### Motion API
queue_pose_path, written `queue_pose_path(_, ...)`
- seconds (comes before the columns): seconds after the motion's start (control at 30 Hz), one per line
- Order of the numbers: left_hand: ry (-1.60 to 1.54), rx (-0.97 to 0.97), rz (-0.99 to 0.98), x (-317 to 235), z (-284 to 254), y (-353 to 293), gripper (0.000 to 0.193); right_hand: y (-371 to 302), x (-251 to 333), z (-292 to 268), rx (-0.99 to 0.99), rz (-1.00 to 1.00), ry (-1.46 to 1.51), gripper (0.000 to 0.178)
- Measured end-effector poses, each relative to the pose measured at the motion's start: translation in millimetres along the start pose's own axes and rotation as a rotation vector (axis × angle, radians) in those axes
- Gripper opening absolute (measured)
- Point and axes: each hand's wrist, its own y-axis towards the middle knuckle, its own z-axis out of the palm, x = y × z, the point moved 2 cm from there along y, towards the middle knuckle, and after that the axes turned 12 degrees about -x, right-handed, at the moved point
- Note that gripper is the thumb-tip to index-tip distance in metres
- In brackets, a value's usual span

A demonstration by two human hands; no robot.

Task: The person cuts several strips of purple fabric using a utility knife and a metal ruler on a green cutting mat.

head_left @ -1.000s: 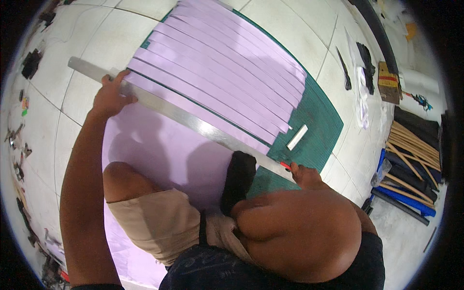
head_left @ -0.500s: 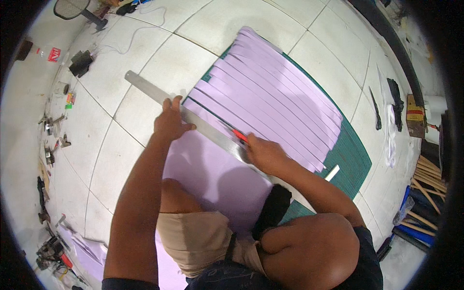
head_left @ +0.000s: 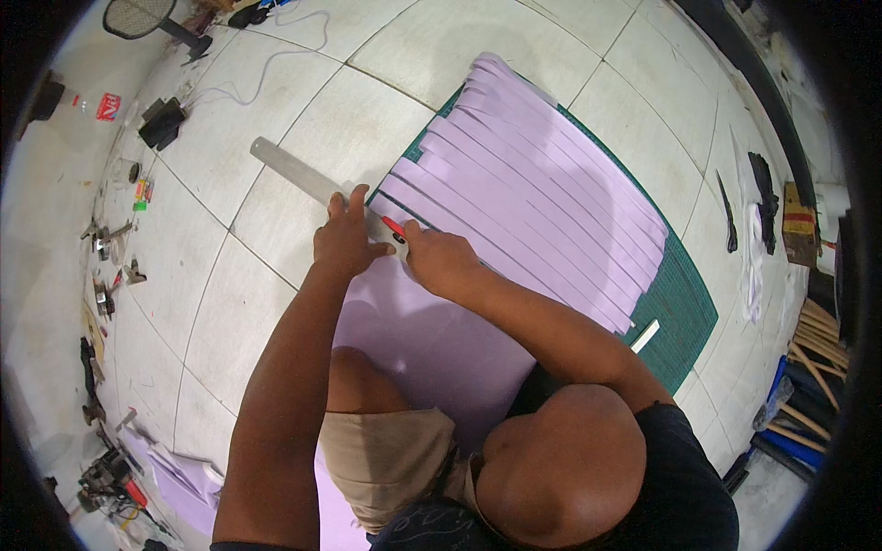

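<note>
A long metal ruler (head_left: 296,167) lies slantwise across a lilac sheet (head_left: 432,344), its far-left end reaching out over the floor tiles. My left hand (head_left: 345,241) presses down on the ruler with fingers spread. Close to that hand, my right hand (head_left: 443,262) grips a red utility knife (head_left: 393,227) at the ruler's upper edge; the tip of its blade cannot be made out. Beyond the ruler, several lilac strips (head_left: 542,165) lie side by side on a green cutting mat (head_left: 687,298). My right hand and forearm hide much of the ruler's lower part.
A small white bar (head_left: 646,336) rests on the mat's right side. Black scissors (head_left: 728,213) lie on the floor at right, near wooden sticks (head_left: 819,335). Along the left wall are a racket-shaped object (head_left: 140,16), small metal parts and more lilac material (head_left: 175,477).
My right hand has slid up and left along the ruler with the knife, coming close to my left hand. The left hand stays on the ruler. The whole view has shifted slightly.
</note>
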Motion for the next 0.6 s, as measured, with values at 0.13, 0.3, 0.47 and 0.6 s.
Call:
queue_pose_path(0.13,0.025,0.016,0.053,-2,0,3,0.101,3,3,-8,-0.005,-0.017,-0.025,0.021)
queue_pose_path(0.3,0.076,0.091,0.058,-5,-4,5,0.091,6,8,-20,0.105,0.013,-0.031,0.024)
queue_pose_path(0.47,0.125,0.064,0.05,-9,-4,5,0.089,-53,-27,-39,0.171,0.088,-0.099,0.028)
queue_pose_path(0.6,0.088,0.019,0.068,-1,3,6,0.09,-119,-53,-66,0.279,0.181,-0.161,0.033)
